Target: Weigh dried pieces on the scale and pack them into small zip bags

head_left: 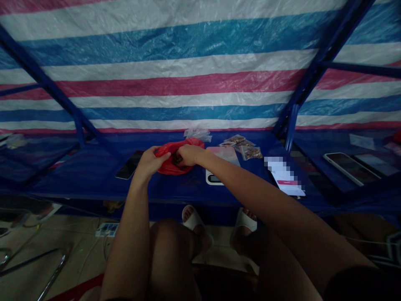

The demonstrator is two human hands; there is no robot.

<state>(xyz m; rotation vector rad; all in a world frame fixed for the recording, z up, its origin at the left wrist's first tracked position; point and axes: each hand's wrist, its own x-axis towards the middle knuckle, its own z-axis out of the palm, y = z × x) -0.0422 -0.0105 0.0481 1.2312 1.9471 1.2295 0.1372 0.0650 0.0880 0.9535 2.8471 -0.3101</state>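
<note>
Seated at a blue table [175, 188], both arms forward, working at the mouth of a red plastic bag [169, 166], which lies on the tabletop directly ahead of the body. Left hand [151, 162] is closed on the bag's left edge, fingers curled over the thin plastic and pulling it open. Right hand [189, 154] comes in from the right, its fingers [181, 158] bunched and down at the opening, beside dark brown contents [177, 159]. Both hands are close together, almost touching. Whether the right fingers are clamped on the contents or only on the plastic cannot be told from this view. Work in hand appears to be opening or sorting through the bag; any next move calls for the left hand's hold on the edge to keep the mouth clear for the right. Nearby: a crumpled clear plastic wrapper [197, 134] behind the bag, small clear packets of brown contents [242, 147] to the right, and a black smartphone [129, 165] left of the left hand. A pink-and-blue card [224, 154] lies partly under the right forearm. A striped woven tarpaulin [188, 83] fills the view ahead.
</note>
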